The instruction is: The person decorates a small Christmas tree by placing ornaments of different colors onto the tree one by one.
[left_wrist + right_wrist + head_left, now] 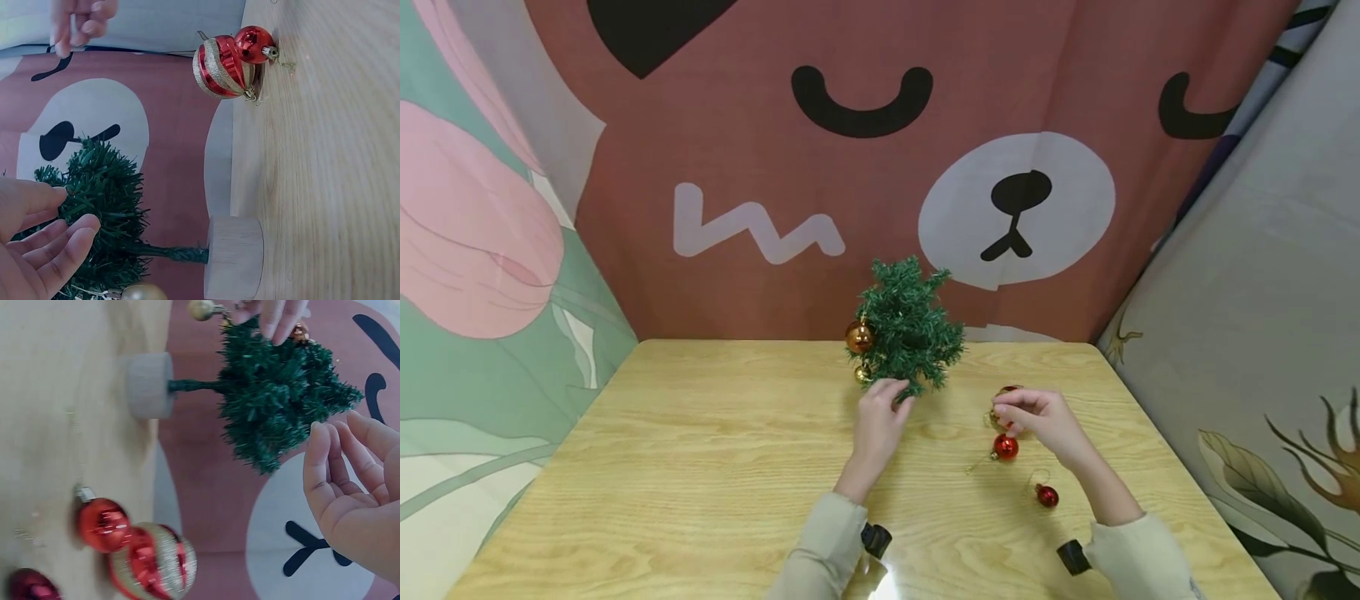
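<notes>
A small green artificial Christmas tree [910, 321] stands at the back of the table on a pale wooden base [234, 257]. A copper bauble [860, 337] and a smaller gold bauble [862, 372] hang on its left side. My left hand [880, 421] is at the lower front branches, thumb and fingers apart with nothing seen between them. To the tree's right, my right hand [1037, 421] hovers with loosely bent fingers and no visible object. Beneath it in the head view, a red-and-gold striped bauble [222, 65] is mostly hidden. A shiny red bauble [1006, 447] lies nearer.
A dark red bauble [1047, 497] with a gold loop lies closer to me on the right. The wooden table [700, 467] backs onto a printed bear curtain [737, 308]. Patterned fabric hangs along both sides.
</notes>
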Demonstrator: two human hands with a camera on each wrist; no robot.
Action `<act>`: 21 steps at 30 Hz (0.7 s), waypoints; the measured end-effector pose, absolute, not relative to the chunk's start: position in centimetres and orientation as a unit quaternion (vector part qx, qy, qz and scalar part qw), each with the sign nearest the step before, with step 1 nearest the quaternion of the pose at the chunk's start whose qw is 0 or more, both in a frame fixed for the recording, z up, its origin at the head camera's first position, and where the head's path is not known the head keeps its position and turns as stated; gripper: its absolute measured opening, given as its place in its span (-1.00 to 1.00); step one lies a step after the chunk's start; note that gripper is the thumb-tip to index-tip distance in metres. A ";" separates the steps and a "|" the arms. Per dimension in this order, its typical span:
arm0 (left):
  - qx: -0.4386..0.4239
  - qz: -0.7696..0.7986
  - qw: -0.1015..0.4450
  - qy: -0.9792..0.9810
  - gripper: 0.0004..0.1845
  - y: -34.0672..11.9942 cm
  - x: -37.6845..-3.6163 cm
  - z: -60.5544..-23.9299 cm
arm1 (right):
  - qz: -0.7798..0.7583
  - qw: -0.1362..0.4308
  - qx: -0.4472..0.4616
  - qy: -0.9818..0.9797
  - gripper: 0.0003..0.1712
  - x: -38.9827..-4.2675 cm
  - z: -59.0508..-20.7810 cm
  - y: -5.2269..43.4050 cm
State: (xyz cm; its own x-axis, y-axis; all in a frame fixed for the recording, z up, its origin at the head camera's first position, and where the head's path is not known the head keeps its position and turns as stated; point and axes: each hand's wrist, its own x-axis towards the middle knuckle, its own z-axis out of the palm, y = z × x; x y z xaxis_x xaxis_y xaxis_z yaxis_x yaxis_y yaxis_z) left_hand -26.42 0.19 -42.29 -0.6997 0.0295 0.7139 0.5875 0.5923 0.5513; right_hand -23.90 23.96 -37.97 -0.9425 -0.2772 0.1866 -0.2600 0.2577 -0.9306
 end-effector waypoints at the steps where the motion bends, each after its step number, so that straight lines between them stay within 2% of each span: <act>1: -0.186 -0.411 0.337 -0.826 -0.79 0.2 -26.4 -42.2 | -0.586 0.008 -0.165 0.793 -0.76 -23.7 -38.3 24.1; 13: -0.178 -0.400 0.322 -0.839 -0.78 0.5 -26.7 -42.4 | -0.586 0.011 -0.110 0.803 -0.69 -21.8 -41.4 25.4; 21: -0.177 -0.395 0.309 -0.847 -0.78 0.6 -26.9 -42.5 | -0.570 -0.008 -0.103 0.815 -0.72 -20.9 -42.9 26.9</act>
